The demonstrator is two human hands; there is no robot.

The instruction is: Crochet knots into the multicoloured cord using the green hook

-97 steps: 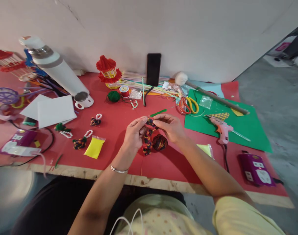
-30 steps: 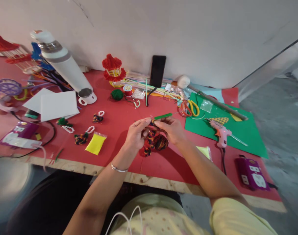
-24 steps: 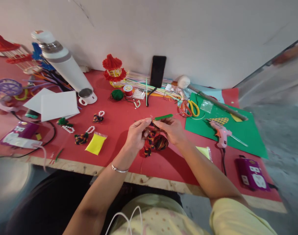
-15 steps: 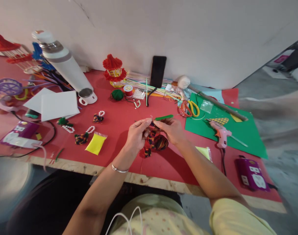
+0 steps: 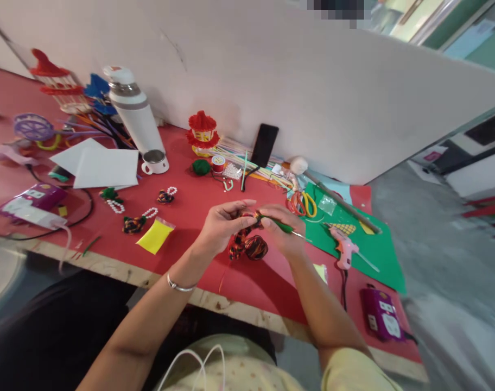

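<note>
My left hand (image 5: 221,225) is closed on a crocheted piece of dark, multicoloured yarn (image 5: 236,248), pinched between thumb and fingers; part of it dangles below. Facing it, my right hand (image 5: 286,234) holds a crochet hook by its green handle (image 5: 283,226). The thin metal shaft sticks out to the right, past the hand. Both hands' fingertips meet at the top of the yarn piece, so the exact grip there is partly hidden. Below and between the hands sits a ball of the same multicoloured yarn (image 5: 256,247) on the red tabletop (image 5: 209,271).
Small yarn pieces with white bead loops (image 5: 134,224) and a yellow packet (image 5: 156,235) lie to the left. Behind are a white flask (image 5: 135,117), a mug (image 5: 154,162), a phone (image 5: 265,145) and scissors (image 5: 310,205). A pink glue gun (image 5: 345,247) rests on the right.
My view has turned and tilted, so the table appears rotated. The green hook handle now slants down to the right instead of lying nearly level above my right hand. Both hands remain together at the yarn.
</note>
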